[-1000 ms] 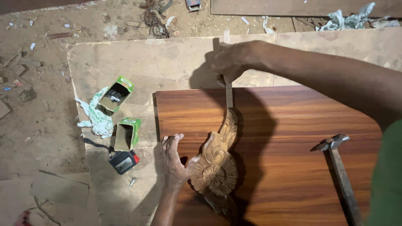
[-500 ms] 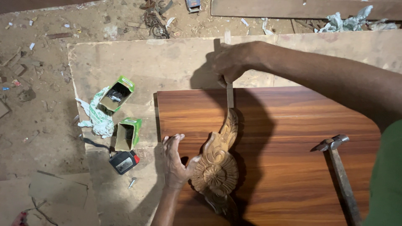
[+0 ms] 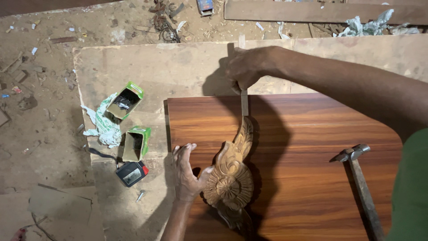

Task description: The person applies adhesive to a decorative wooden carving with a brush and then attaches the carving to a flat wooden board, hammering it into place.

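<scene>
Carved wooden ornament [image 3: 232,172] lies on the reddish wood panel [image 3: 312,147]; holding it flat so it cannot slide looks key here. At its 9 o'clock the left hand [image 3: 186,172] braces it with spread fingers, while at 12 o'clock the right hand [image 3: 244,67] grips a narrow metal tool [image 3: 244,101] touching its tip. At 3 o'clock lies 1 hammer [image 3: 359,180]; 2 green boxes [image 3: 131,120] sit at 10 o'clock.
</scene>
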